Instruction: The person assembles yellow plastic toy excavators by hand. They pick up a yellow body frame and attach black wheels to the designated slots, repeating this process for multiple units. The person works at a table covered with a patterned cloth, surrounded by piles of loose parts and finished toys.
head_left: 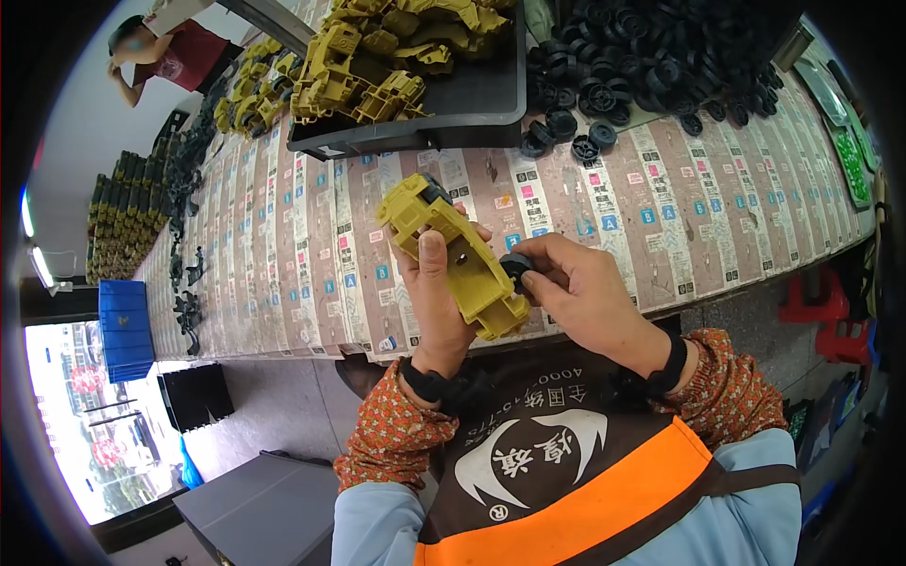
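Gripping a yellow toy car body tilted above the table's near edge, the left hand closes round it — likely steadying it (underside up) for the right hand, pinching a small black wheel against its side. Black wheels and a tray of yellow bodies lie beyond — nothing blocks.

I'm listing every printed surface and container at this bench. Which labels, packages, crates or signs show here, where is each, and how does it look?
Printed sheets: cover the whole table, pinkish strips with small blue and pink squares.
Black tray: top centre, rectangular, holds yellow plastic parts.
Blue crate: left, on the floor, boxy.
Apron emblem: on the person's chest, white on brown, above an orange band.
No screens visible.
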Demonstrator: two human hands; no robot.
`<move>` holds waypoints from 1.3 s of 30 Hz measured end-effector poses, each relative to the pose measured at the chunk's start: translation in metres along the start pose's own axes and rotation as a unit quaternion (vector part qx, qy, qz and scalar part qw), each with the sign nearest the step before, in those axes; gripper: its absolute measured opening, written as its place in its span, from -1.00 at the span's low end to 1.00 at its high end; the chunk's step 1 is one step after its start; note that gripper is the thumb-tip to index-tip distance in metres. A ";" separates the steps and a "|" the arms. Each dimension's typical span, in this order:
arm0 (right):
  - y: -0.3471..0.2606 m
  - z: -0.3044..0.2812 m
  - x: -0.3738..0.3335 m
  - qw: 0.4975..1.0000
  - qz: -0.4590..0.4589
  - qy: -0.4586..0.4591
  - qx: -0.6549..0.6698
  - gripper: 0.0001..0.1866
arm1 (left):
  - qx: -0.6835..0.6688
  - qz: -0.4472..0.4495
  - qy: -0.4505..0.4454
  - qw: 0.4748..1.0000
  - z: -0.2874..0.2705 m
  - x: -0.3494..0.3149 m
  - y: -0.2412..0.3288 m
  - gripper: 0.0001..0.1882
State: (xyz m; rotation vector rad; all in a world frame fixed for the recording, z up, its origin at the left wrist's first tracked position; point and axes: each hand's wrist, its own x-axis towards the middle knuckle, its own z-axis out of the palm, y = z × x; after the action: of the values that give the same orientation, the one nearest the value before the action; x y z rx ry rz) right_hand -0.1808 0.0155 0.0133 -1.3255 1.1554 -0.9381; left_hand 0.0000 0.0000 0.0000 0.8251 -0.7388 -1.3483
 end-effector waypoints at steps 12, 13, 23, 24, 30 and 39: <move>-0.011 0.008 -0.021 0.989 -0.114 0.008 -0.090 -0.66 | 0.037 0.137 -0.031 0.989 0.008 -0.007 -0.009 -0.35; -0.014 0.008 -0.023 0.992 -0.092 -0.002 -0.084 -0.64 | 0.015 0.135 -0.026 0.990 0.011 -0.008 -0.009 -0.35; -0.032 -0.035 0.024 0.987 -0.075 0.023 -0.140 -0.58 | 0.179 -0.177 -0.108 0.962 -0.002 -0.002 0.015 -0.29; -0.035 -0.037 0.024 0.984 -0.119 -0.005 -0.133 -0.59 | 0.240 -0.214 -0.144 0.936 0.001 -0.003 0.024 -0.26; -0.034 -0.060 0.026 0.972 -0.090 -0.176 -0.130 -0.57 | 0.024 -0.353 -0.209 0.912 -0.008 0.000 0.053 -0.13; -0.003 -0.042 0.006 0.979 0.135 -0.100 0.114 -0.65 | 0.075 -0.143 -0.073 0.984 -0.001 -0.001 0.020 -0.17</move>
State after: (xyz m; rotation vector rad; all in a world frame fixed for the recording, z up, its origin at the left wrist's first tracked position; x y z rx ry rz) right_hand -0.2196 0.0004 0.0198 -1.0219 1.0086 -0.6984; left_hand 0.0117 0.0021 0.0164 0.9863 -0.8681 -1.6377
